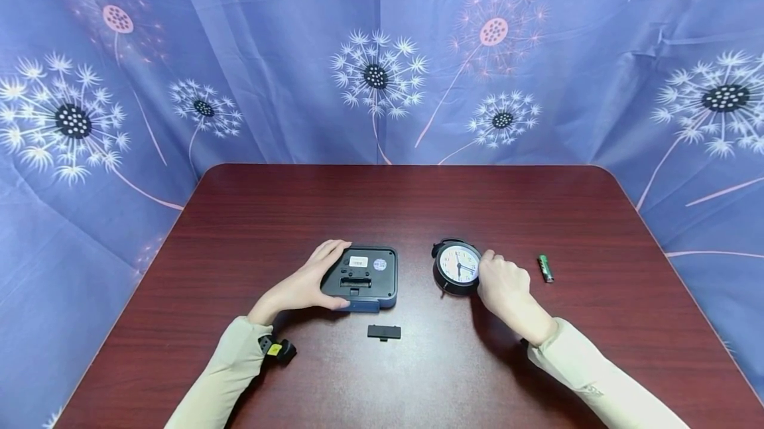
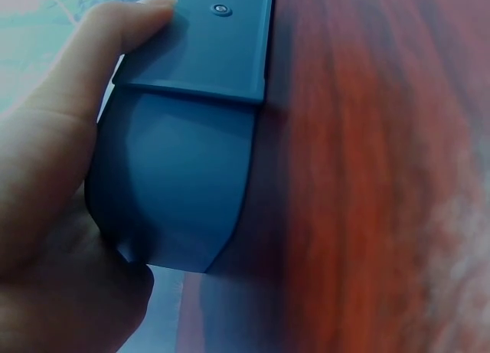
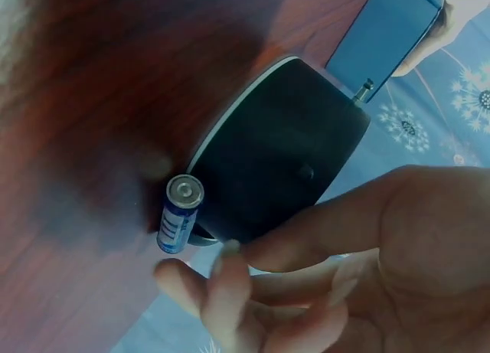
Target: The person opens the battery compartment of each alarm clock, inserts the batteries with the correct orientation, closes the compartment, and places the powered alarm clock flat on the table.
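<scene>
My left hand grips the left side of a dark blue clock lying face down, thumb along its near edge. Its black back shows an uncovered battery compartment. The left wrist view shows the thumb against the blue casing. My right hand, fingers bent, is beside a round black alarm clock with a white dial. In the right wrist view, a blue battery is beside the alarm clock, fingertips right at its lower end; the head view hides this battery behind the hand.
A small black battery cover lies on the red-brown table, nearer me than the blue clock. A green battery lies to the right of my right hand. Dandelion-patterned blue cloth hangs behind the table.
</scene>
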The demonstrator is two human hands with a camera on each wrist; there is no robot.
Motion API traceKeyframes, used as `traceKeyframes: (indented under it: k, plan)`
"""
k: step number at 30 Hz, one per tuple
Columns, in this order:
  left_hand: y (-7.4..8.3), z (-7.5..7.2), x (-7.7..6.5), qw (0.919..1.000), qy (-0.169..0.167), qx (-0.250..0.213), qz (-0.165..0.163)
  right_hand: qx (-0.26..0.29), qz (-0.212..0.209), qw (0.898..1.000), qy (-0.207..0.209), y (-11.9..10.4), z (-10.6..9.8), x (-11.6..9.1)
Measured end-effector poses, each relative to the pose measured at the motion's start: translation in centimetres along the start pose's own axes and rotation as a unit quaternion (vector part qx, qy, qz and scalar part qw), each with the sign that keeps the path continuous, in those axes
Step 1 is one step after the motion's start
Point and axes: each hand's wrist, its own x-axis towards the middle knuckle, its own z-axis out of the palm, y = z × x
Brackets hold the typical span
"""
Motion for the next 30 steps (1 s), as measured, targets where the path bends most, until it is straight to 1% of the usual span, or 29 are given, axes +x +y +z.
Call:
traceKeyframes:
  k: [6,14,23,30]
  plan:
    - [0.07,-0.1,0.01,1.0,0.0,-0.006,-0.003,0.002,-0.002,0.999,-0.042,0.08,-0.19,-0.22]
    - [0.1,-0.04,-0.04,1.0,0.001,-0.006,-0.003,0.0,-0.005,0.997,-0.072,0.34,-0.63,-0.14]
    - [0.0,-0.02,0.08,1.0,0.002,-0.003,-0.001,0.0,-0.009,0.998,-0.064,0.69,-0.61,-0.15]
    - [0.15,0.02,-0.01,1.0,-0.001,-0.008,-0.001,-0.001,-0.007,0.998,-0.066,0.88,-0.34,-0.09]
